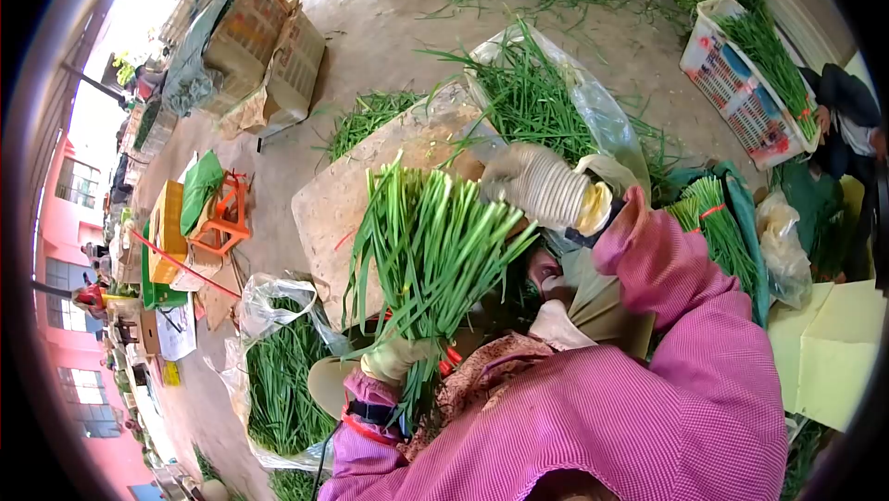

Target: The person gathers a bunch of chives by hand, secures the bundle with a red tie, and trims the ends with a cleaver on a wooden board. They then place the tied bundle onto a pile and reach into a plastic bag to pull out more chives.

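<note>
My left hand [398, 359], in a pale glove, is closed around a thick bunch of garlic chives [435, 251] above my lap. The cut, pale stem ends fan out at the top, and the leaves hang below my fist. Something red, like ties or bands [450, 359], shows beside that hand. My right hand [532, 181], in a ribbed grey-white glove, is at the upper right edge of the bunch, by the stem ends. Its fingers curl away from view, so their grip is hidden. Behind the bunch lies a worn flat board [324, 214].
Loose chives lie in an open plastic bag [602, 103] ahead and another bag [255, 353] at left. A white crate [741, 84] of chives stands at right, near another person [847, 121]. Stacked boxes [278, 66] and an orange stool [225, 214] are at left.
</note>
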Demonstrator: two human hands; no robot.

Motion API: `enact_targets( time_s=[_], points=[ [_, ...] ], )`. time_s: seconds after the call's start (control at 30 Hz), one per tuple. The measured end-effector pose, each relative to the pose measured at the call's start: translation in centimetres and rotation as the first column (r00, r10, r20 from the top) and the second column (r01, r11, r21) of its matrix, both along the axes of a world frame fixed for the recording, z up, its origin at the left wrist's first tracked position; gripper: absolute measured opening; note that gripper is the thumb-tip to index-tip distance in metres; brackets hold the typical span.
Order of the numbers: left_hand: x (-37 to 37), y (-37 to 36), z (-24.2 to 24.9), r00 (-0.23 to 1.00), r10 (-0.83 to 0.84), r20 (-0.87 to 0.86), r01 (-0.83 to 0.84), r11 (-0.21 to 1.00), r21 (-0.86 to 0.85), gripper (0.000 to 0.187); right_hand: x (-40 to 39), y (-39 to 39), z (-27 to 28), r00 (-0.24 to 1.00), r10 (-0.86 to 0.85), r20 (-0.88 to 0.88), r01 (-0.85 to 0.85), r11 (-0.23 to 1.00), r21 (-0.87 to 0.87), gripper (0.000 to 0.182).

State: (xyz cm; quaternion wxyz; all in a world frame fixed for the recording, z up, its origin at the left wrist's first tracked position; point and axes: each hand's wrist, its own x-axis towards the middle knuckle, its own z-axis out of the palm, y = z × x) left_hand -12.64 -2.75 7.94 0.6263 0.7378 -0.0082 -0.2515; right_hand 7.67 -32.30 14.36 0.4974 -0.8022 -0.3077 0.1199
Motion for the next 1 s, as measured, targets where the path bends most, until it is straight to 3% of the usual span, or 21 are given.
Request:
enact_targets(
  time_s=[0.03, 0.1, 0.13, 0.23, 0.27, 0.33, 0.37, 0.4, 0.43, 0.47, 0.5, 0.53, 0.57, 0.63, 0.67, 0.73, 0.77, 0.83, 0.87, 0.97, 1.0],
  points=[
    [-0.1, 0.1, 0.1, 1.000, 0.003, 0.002, -0.003, 1.000, -0.001, 0.041, 0.9, -0.2, -0.5, 0.986, -0.087, 0.139, 0.091, 0.996, -0.017, 0.011],
    [-0.2, 0.3, 0.6, 0.955, 0.066, -0.290, -0.141, 0.959, -0.246, 0.032, 3.6, -1.5, 0.0, 0.929, -0.347, 0.126, 0.345, 0.938, 0.037, 0.014],
    [-0.9, 2.3, -1.9, 0.972, -0.012, -0.233, -0.004, 0.998, -0.068, 0.031, 5.9, -3.0, -0.5, 0.859, -0.483, 0.170, 0.473, 0.876, 0.094, 0.020],
    [-3.1, 4.3, -5.6, 0.994, 0.032, -0.108, -0.040, 0.997, -0.072, 0.029, 11.6, -7.8, -1.5, 0.678, -0.731, 0.073, 0.709, 0.677, 0.197, 0.029],
    [-3.1, 4.5, -5.4, 0.926, 0.040, -0.375, -0.186, 0.914, -0.362, 0.031, 10.8, -7.1, -0.1, 0.682, -0.727, 0.074, 0.704, 0.681, 0.202, 0.029],
    [-3.4, 5.6, -7.4, 0.963, -0.016, -0.269, -0.073, 0.946, -0.317, 0.031, 8.4, -6.0, 2.3, 0.568, -0.549, 0.613, 0.763, 0.631, -0.140, 0.034],
    [-3.5, 6.3, -8.5, 0.982, -0.085, -0.168, 0.039, 0.965, -0.261, 0.032, 8.3, -5.2, 0.7, 0.662, -0.549, 0.511, 0.673, 0.735, -0.082, 0.038],
    [-3.3, 5.0, -8.9, 0.946, 0.108, -0.306, -0.143, 0.985, -0.094, 0.005, 8.2, -4.3, -0.9, 0.749, -0.520, 0.410, 0.573, 0.820, -0.008, 0.042],
    [-2.7, 4.1, -7.5, 0.947, 0.095, -0.306, -0.140, 0.982, -0.128, 0.006, 5.8, -3.0, -0.4, 0.914, -0.373, 0.159, 0.348, 0.923, 0.167, 0.049],
    [-2.5, 4.1, -7.8, 0.959, 0.069, -0.275, -0.097, 0.991, -0.089, 0.005, 4.0, -2.0, 0.2, 0.950, -0.165, -0.265, 0.223, 0.953, 0.204, 0.046],
    [-2.3, 4.1, -8.2, 0.969, 0.042, -0.245, -0.056, 0.997, -0.048, 0.005, 2.1, -0.7, -0.2, 0.911, 0.000, -0.412, 0.148, 0.933, 0.328, 0.041],
    [-2.2, 3.8, -7.4, 0.992, -0.008, -0.129, 0.012, 1.000, 0.026, 0.004, 0.3, 0.4, 0.1, 0.930, -0.003, -0.368, 0.087, 0.973, 0.213, 0.035],
    [-1.8, 2.5, -5.7, 0.991, 0.058, -0.118, -0.073, 0.989, -0.127, 0.010, -0.9, 1.2, 0.0, 0.981, -0.018, -0.194, 0.034, 0.996, 0.081, 0.033],
    [-1.2, 0.6, -3.6, 0.918, 0.138, -0.372, -0.316, 0.822, -0.474, 0.017, -1.7, 2.5, -2.0, 0.998, 0.041, 0.047, -0.044, 0.997, 0.055, 0.028],
    [-0.8, 0.5, -3.7, 0.914, 0.147, -0.379, -0.328, 0.817, -0.475, 0.019, -2.3, 2.5, -1.8, 0.998, 0.043, 0.047, -0.045, 0.997, 0.056, 0.028],
    [-1.1, 1.2, -4.8, 0.973, 0.128, -0.193, -0.191, 0.916, -0.353, 0.017, -3.3, 2.6, -1.0, 0.978, -0.032, -0.207, 0.080, 0.971, 0.225, 0.029],
    [-1.0, 1.7, -5.4, 0.973, 0.133, -0.190, -0.194, 0.915, -0.354, 0.017, -3.5, 2.7, -1.4, 0.978, -0.028, -0.204, 0.074, 0.972, 0.224, 0.029],
    [-0.6, 2.6, -6.9, 0.967, -0.022, 0.254, -0.003, 0.995, 0.096, 0.016, -3.9, 2.5, -2.4, 0.985, -0.065, -0.157, 0.108, 0.953, 0.282, 0.029],
    [-0.2, 2.2, -7.3, 0.954, -0.092, 0.286, -0.021, 0.929, 0.369, 0.017, -4.0, 2.4, -2.4, 0.946, -0.068, -0.317, 0.151, 0.958, 0.245, 0.029],
    [-0.7, 1.1, -5.8, 0.941, 0.147, 0.304, -0.216, 0.954, 0.207, 0.023, -4.5, 2.9, -2.3, 0.863, -0.053, -0.503, 0.235, 0.923, 0.305, 0.030],
    [-1.0, 1.0, -4.9, 0.960, 0.219, 0.174, -0.237, 0.967, 0.089, 0.028, -4.7, 3.3, -2.6, 0.836, 0.000, -0.548, 0.253, 0.887, 0.386, 0.032]
  ],
)
